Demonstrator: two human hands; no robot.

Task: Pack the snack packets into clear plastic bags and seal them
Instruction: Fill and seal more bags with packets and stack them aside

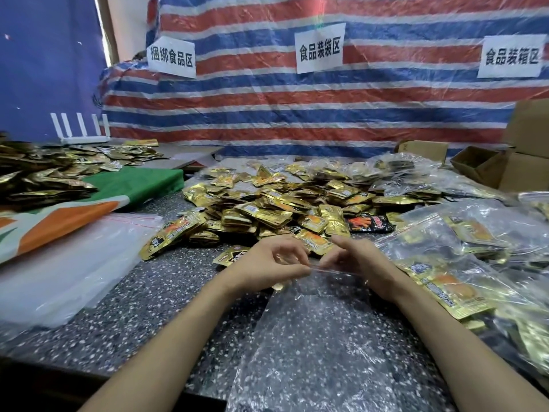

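Pinches the top edge of an empty clear bag (315, 337) between curled fingertips of left hand (267, 264) and right hand (361, 263), likely to pull its mouth open for filling, and holds it flat on the table (142, 316) just before the heap of snack packets (276, 209).

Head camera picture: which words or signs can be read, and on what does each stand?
"捆绑食品区": left white paper sign on the striped red-white-blue tarpaulin.
"食品装袋区": middle white paper sign.
"食品装箱区": right white paper sign.
Print on the gold foil snack packets: too blurred to read.
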